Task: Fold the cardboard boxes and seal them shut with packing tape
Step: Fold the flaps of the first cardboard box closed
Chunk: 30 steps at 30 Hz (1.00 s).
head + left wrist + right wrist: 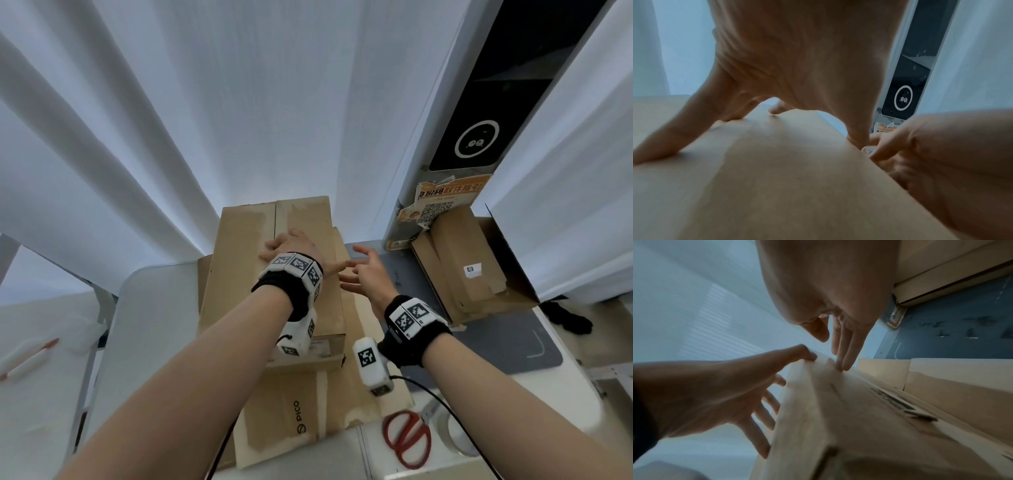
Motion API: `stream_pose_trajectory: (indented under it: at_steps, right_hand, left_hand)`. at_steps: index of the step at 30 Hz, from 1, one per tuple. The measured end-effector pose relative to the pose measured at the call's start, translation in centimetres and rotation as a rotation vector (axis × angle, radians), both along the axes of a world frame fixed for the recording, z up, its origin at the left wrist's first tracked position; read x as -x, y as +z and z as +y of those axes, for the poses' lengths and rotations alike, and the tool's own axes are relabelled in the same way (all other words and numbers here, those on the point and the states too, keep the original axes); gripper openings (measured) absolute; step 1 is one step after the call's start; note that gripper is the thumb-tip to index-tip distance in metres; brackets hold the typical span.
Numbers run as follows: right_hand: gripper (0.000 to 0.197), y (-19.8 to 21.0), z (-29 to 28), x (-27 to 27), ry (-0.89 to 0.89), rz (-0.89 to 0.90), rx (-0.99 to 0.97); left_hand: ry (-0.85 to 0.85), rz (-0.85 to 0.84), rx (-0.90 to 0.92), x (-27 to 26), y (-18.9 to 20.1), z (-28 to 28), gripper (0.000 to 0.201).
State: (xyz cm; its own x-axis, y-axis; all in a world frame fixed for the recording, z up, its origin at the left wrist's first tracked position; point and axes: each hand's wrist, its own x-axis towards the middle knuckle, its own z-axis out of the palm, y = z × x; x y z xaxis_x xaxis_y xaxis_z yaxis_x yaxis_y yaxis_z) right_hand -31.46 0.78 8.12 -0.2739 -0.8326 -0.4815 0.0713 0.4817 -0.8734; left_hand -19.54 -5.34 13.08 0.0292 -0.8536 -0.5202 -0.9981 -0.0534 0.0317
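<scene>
A: Left hand (pixel 289 245), what's it doing?

B: I'm pressing it flat, fingers spread, on top of the cardboard box (pixel 274 274), right by the centre seam. Nothing pinched.

A: Right hand (pixel 364 274)?

B: I'm holding it loose and spread just off the box's right side; in the right wrist view two fingertips (pixel 844 366) are touching the upper side edge. Gripping nothing.

A: Where's the box lying?

B: It's sitting on flattened cardboard (pixel 318 421) toward the worktop's (pixel 154 308) far edge, long axis running away from me, so the seam's running straight out from my left palm.

A: Tape?

B: The tape roll (pixel 457 435) is lying near the worktop's front right corner beside the red scissors (pixel 406 440). My right hand's nearer, so I'm guessing it fetches while the left pins the flaps.
</scene>
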Motion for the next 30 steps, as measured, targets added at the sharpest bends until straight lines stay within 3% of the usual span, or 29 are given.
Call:
stream_pose_trajectory:
  at_steps: [5, 10, 15, 19, 22, 30]
  right_hand:
    - [0.048, -2.3, 0.7, -0.1, 0.014, -0.035, -0.164]
    - [0.037, -4.6, 1.4, -0.9, 0.113, -0.030, -0.339]
    - [0.053, -6.8, 2.0, -1.7, 0.174, -0.087, -0.470]
    - [0.061, -8.8, 2.5, -3.2, 0.237, -0.132, -0.534]
    - [0.050, -10.0, 2.6, -4.6, 0.272, -0.145, -0.551]
    - [0.048, -10.6, 2.5, -5.2, 0.279, -0.133, -0.589]
  left_hand:
    - [-0.013, 0.039, 0.046, -0.6, 0.2, 0.2, 0.116]
    - [0.004, 0.062, 0.042, -1.3, 0.2, 0.5, 0.114]
    - [0.059, 0.098, 0.037, -3.9, -0.2, -0.5, 0.113]
    - [0.102, 0.120, 0.052, -5.8, -0.3, -1.4, 0.120]
    - [0.090, 0.112, 0.037, -5.8, -0.2, -1.1, 0.124]
    - [-0.007, -0.039, 0.073, -3.6, 0.1, 0.9, 0.122]
